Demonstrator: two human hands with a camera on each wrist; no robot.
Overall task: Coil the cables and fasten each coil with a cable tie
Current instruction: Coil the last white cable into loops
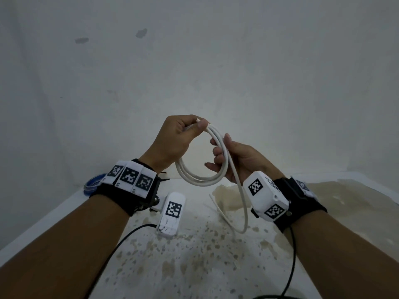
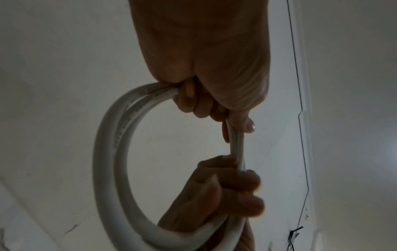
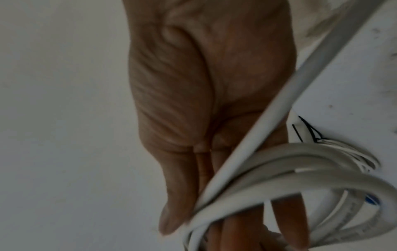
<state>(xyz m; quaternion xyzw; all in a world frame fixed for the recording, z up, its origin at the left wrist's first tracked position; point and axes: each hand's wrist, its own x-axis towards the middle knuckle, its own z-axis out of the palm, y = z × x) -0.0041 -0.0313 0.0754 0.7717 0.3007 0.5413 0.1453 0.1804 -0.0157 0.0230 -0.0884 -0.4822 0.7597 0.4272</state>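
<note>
Item: thick white round-jacketed plastic cable (image 1: 195,176), wound into about two loops and held in the air between both hands, above the stained white table (image 1: 216,255).
Left-hand grip: the left hand (image 1: 172,139) has its fingers curled round the top of the coil, thumb pinching the bundled strands; one cut end of the cable protrudes just past the thumb.
Right-hand grip: the right hand (image 1: 235,160) has its fingers bent loosely round the strands on the coil's right side, just below the left-hand grip; the free run passes across its palm.
Handling (judgement): light, smooth jacket, springy; loops likely to open if either grip slackens.
Hold point (judgement): where the strands bunch together, under the left thumb; this is also the likely place for the tie.
Coil axis: the loop plane stands roughly upright, hanging down from the left-hand grip.
Free tail: drops below the right hand, curves near the table and rises to a loose end pointing up and left.
Other items: blue cable coil (image 1: 92,183) beyond the left wrist; thin black ties (image 3: 309,130) on the table, seen in the right wrist view.
</note>
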